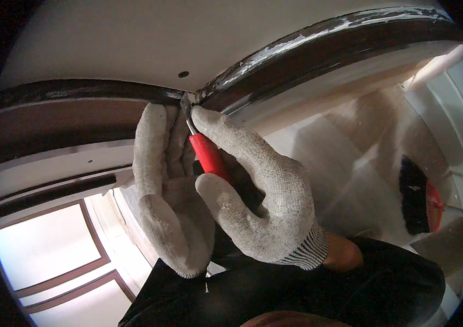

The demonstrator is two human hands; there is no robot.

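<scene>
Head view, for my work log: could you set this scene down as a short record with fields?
Right hand: gloved, holding a red-handled tool
Left hand: gloved, open, cupped beside the tool
Tool tip: metal, at the corner between left dark trim and right dark trim
Surface: white streaks along the right trim
Floor: black-and-red, brush-like object, right side

To your right, a black-and-red brush (420,197) lies on the floor (378,120) near a pale sheet (324,158); brown-framed white panels (46,245) stand lower left.
</scene>
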